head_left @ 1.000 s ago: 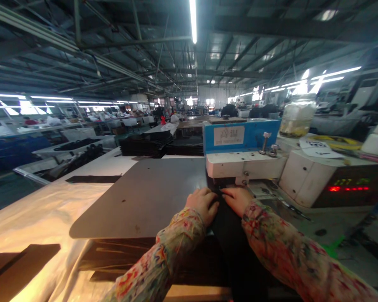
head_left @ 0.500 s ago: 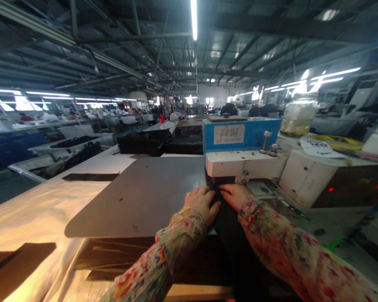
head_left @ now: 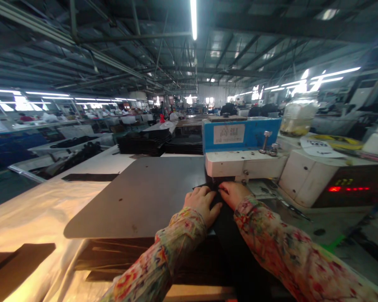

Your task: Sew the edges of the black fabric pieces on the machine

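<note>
A long black strip of sheet material (head_left: pixel 231 235) runs from the front edge up to the white head (head_left: pixel 225 165) of a machine with a blue housing (head_left: pixel 208 136). My left hand (head_left: pixel 203 203) lies over its left side by the grey metal plate (head_left: pixel 138 197), fingers laid down and thumb spread apart. Close to the machine head, my right hand (head_left: pixel 234 193) pinches the strip's right edge between thumb and fingers. A black edge shows just past my left fingertips. Exactly where the strip meets the machine is hidden under the head.
Stacks of black pieces (head_left: pixel 145 142) stand behind the plate, and brown-looking pieces (head_left: pixel 113 258) lie beneath it. To the right are a control box (head_left: pixel 321 176) with lit red digits, a glass jar (head_left: pixel 299 115) and a paper slip (head_left: pixel 321 147). Another dark strip (head_left: pixel 91 177) lies left.
My right hand has shifted slightly left and its fingers have drawn together on the strip. A black edge now shows beyond my left fingertips. More of the control box display is lit.
</note>
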`<state>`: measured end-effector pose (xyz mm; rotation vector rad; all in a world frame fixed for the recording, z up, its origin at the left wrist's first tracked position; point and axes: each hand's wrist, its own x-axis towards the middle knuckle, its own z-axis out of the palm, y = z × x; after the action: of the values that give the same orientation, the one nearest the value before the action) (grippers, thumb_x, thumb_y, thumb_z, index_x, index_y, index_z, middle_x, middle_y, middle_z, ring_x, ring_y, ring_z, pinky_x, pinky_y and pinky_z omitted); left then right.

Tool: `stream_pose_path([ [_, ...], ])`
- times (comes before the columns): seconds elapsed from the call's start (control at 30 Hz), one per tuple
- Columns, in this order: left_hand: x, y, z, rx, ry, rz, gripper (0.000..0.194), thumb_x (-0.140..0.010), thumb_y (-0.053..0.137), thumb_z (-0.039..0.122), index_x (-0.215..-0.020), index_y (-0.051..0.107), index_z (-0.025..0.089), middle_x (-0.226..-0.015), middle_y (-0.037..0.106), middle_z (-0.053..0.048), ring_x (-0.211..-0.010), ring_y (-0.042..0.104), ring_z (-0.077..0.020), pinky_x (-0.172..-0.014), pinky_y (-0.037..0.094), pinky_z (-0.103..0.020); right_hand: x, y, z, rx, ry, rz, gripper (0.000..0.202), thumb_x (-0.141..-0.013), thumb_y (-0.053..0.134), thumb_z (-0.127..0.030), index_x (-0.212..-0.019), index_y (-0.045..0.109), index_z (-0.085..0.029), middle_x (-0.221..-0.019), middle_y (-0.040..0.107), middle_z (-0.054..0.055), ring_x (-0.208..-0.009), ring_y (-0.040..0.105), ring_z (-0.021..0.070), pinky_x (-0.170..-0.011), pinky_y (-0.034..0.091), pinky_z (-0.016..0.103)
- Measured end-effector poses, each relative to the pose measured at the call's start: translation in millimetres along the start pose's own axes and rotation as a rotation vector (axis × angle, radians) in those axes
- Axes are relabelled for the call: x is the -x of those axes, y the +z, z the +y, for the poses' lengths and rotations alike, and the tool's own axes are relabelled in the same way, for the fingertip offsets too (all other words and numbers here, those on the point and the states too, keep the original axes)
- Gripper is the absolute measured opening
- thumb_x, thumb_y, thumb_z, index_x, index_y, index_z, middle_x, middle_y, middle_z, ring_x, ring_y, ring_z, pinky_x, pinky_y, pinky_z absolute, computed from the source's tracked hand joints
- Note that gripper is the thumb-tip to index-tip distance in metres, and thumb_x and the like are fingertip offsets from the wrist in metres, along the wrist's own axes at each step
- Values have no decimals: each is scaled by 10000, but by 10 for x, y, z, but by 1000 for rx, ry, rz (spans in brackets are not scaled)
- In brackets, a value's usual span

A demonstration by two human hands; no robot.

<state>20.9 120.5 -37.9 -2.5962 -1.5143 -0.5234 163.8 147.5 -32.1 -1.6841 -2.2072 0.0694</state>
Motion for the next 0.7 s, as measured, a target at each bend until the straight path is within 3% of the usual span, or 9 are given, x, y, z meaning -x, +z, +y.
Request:
stream_pose_path([
  [0.7, 5, -35, 18, 2, 15, -48, 353, -776, 362, 452, -1058, 475, 273, -1030, 480, -14, -956, 404, -214, -766, 375, -368, -4, 60, 3, 83, -47, 46, 174, -770, 423, -205, -846, 578, -178, -828, 607, 45, -749, 556, 158, -607, 377, 225],
])
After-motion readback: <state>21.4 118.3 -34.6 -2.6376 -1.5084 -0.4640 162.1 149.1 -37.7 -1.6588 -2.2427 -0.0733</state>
